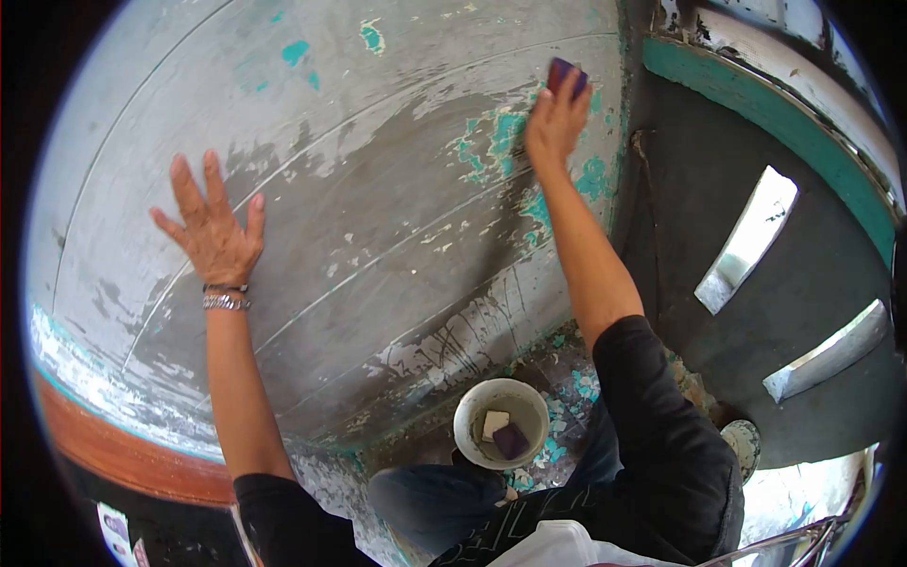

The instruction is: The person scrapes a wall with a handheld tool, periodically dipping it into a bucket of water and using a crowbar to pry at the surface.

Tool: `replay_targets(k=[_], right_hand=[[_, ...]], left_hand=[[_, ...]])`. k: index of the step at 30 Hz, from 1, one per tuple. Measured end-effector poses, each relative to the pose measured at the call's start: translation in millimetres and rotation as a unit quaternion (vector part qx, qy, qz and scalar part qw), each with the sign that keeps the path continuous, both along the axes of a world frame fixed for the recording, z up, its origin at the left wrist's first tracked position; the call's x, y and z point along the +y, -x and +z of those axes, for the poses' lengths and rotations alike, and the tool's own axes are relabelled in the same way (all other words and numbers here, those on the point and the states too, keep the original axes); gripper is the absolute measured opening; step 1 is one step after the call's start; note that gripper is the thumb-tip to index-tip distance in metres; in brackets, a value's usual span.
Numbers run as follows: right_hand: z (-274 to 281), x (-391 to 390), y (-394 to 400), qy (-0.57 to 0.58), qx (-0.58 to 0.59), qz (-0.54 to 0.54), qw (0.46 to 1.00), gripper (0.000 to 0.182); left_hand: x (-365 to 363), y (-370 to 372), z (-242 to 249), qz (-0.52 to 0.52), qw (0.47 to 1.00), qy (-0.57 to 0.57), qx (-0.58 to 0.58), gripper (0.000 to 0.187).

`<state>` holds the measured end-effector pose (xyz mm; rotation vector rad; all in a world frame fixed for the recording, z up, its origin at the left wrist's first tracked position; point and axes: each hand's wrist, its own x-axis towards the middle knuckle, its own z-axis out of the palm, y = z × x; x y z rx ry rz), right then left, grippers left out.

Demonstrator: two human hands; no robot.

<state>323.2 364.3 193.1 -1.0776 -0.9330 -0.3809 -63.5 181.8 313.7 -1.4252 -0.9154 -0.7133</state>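
Note:
Fingers spread, my left hand [219,231] lies against the grey wall [378,217] at the left, holding nothing. A dark purple sanding block [567,80] is in my right hand [557,128], up near the wall's right corner. My fingers wrap over the block, and its face towards the wall is hidden. Around and below it are turquoise patches [505,132] where the grey coat is gone. Much of the wall between my hands looks dark and wet, with drips running down its lower part.
A white bucket [463,416] stands on the floor by my legs, with a pale block [494,424] and a dark block [511,440] inside. Turquoise flakes [586,385] litter the floor. To the right, a dark wall [718,208] has slotted openings. An orange-brown ledge [142,439] runs at lower left.

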Motion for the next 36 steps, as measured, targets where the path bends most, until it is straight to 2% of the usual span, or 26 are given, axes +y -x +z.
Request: replay_targets(k=[2, 4, 7, 9, 11, 13, 15, 17, 18, 20, 21, 23, 24, 25, 26, 28, 30, 32, 33, 35, 36], right_hand=[[16, -21, 31, -0.067, -0.089, 0.012, 0.994, 0.06], [-10, -50, 59, -0.073, -0.222, 0.062, 0.97, 0.061], [-64, -55, 34, -0.023, -0.275, 0.108, 0.955, 0.061], [-71, -16, -4, -0.061, -0.189, 0.081, 0.977, 0.061], [-39, 6, -24, 0.006, -0.033, 0.029, 0.999, 0.058], [9, 10, -6, 0.016, 0.064, 0.006, 0.998, 0.058], [38, -1, 31, -0.109, -0.048, 0.023, 0.993, 0.06], [43, -40, 84, -0.099, -0.151, 0.051, 0.982, 0.066], [34, -55, 85, -0.099, -0.151, 0.051, 0.982, 0.066], [16, -70, 89, -0.037, -0.313, 0.097, 0.944, 0.066], [10, -61, 70, -0.079, -0.322, 0.133, 0.934, 0.066], [-2, -31, 24, -0.018, -0.273, 0.07, 0.959, 0.06], [-2, -14, -3, -0.036, -0.233, 0.058, 0.97, 0.058], [-2, -1, -18, -0.021, -0.103, 0.062, 0.993, 0.059], [3, -1, -7, -0.023, -0.103, 0.068, 0.992, 0.059], [24, -9, 16, 0.029, -0.012, 0.004, 0.999, 0.061], [47, -36, 75, -0.071, -0.092, 0.05, 0.992, 0.064], [59, -84, 156, -0.052, -0.223, 0.09, 0.969, 0.068], [62, -117, 196, -0.027, -0.25, 0.183, 0.95, 0.067], [63, -140, 244, -0.096, -0.292, 0.253, 0.917, 0.066], [62, -137, 240, -0.1, -0.293, 0.257, 0.915, 0.066]], left_hand=[[1, -1, -1, -0.008, 1.0, -0.006, -0.006, 0.081], [-1, -2, -1, 0.001, 0.999, -0.035, -0.021, 0.079], [3, 0, 0, 0.004, 0.999, -0.046, -0.016, 0.079], [2, 1, -1, 0.014, 0.998, -0.049, -0.019, 0.079], [4, -7, -1, -0.004, 0.998, -0.048, -0.031, 0.08], [6, -16, -4, 0.001, 0.999, -0.039, -0.028, 0.081], [10, -21, -3, -0.006, 0.999, -0.04, -0.026, 0.081], [13, -20, -6, -0.024, 0.998, -0.037, -0.042, 0.081], [13, -19, -7, -0.024, 0.998, -0.037, -0.042, 0.081], [9, -9, -5, -0.025, 0.998, -0.024, -0.053, 0.087], [1, 0, -3, -0.014, 0.998, -0.027, -0.055, 0.087], [-20, 24, 2, 0.07, 0.996, 0.002, -0.059, 0.095], [-29, 38, 0, 0.082, 0.995, -0.003, -0.061, 0.095], [-35, 51, -5, 0.107, 0.992, 0.014, -0.063, 0.098], [-40, 61, -8, 0.129, 0.989, 0.031, -0.066, 0.1], [-37, 56, -9, 0.13, 0.988, 0.029, -0.08, 0.103], [-35, 56, -10, 0.129, 0.987, 0.03, -0.095, 0.103], [-36, 56, -11, 0.124, 0.986, 0.035, -0.103, 0.102], [-36, 54, -11, 0.117, 0.986, 0.039, -0.114, 0.102], [-38, 59, -11, 0.127, 0.985, 0.052, -0.105, 0.1], [-43, 66, -11, 0.142, 0.982, 0.06, -0.11, 0.099]])
